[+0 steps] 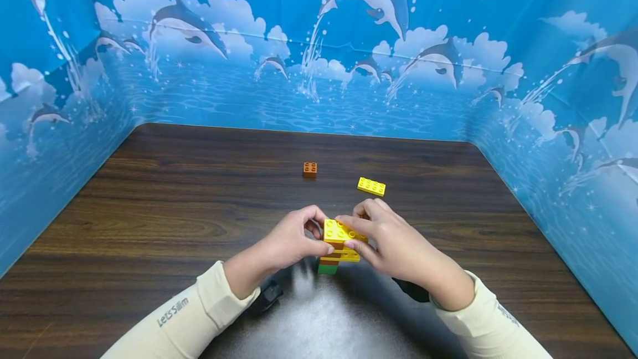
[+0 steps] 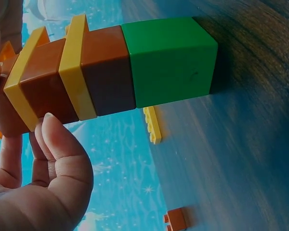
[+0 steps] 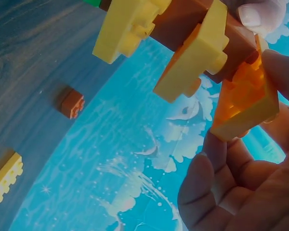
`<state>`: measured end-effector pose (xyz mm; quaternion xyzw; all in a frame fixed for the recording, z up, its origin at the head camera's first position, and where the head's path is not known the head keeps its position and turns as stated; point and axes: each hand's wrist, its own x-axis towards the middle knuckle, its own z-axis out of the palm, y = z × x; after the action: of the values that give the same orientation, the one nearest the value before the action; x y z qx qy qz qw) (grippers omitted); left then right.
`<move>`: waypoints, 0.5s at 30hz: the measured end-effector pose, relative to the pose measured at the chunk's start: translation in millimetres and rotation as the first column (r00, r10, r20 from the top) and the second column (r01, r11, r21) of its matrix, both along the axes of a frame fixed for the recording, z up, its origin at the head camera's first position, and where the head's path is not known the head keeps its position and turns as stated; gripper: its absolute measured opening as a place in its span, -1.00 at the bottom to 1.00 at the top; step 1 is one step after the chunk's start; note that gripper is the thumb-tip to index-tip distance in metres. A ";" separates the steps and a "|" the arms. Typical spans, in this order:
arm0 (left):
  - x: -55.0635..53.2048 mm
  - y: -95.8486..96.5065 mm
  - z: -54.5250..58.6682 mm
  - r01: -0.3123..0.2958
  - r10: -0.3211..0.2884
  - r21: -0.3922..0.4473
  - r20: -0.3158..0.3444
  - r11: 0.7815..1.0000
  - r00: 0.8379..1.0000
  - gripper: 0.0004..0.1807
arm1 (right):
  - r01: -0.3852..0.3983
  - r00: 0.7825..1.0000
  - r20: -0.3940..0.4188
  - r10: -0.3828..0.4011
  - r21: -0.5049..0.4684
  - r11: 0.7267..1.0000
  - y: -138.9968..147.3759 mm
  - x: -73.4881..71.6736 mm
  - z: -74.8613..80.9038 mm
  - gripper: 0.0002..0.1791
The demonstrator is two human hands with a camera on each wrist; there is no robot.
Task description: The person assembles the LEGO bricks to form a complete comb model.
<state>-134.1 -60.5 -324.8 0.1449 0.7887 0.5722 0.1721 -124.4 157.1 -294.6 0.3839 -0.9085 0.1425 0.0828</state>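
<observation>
One tower (image 2: 106, 72) is showing seven pieces: one green block (image 2: 171, 62), three brown blocks (image 2: 48, 79) and three yellow plates (image 2: 77, 67). One loose brown block (image 1: 310, 170) and one loose yellow plate (image 1: 371, 186) are lying separately. One left hand (image 1: 291, 240) and one right hand (image 1: 389, 237) are appearing.

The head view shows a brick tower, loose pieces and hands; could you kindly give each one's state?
Brick tower: upright
Top yellow plate: studs up; whether fully seated, unclear
Loose brown brick: studs up on the table
Loose yellow plate: flat, studs up
Left hand: holding the tower
Right hand: pinching the top yellow plate
</observation>
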 end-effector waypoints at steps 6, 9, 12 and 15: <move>-6.7 1.3 12.2 -0.002 0.002 -0.027 -0.017 1.000 1.000 -0.64 | 0.004 1.000 0.025 -0.005 0.021 1.000 -1.1 -7.6 13.5 -0.51; -8.7 0.8 19.5 0.007 -0.008 -0.050 -0.037 0.999 0.999 -0.62 | 0.008 0.999 0.049 -0.009 0.021 1.000 -1.4 -10.4 19.3 -0.51; -9.6 -0.2 27.5 0.005 -0.007 -0.048 -0.040 0.999 0.999 -0.59 | 0.011 0.997 0.076 -0.012 0.014 1.000 -2.2 -13.0 24.5 -0.51; -9.6 -1.8 34.9 -0.010 0.009 -0.029 -0.026 1.000 1.000 -0.59 | 0.017 0.993 0.116 -0.017 0.004 1.000 -3.1 -15.3 29.1 -0.51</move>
<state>-143.8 -62.3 -290.0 0.1459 0.7999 0.5595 0.1611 -139.7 154.0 -265.5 0.3675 -0.9153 0.1623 0.0303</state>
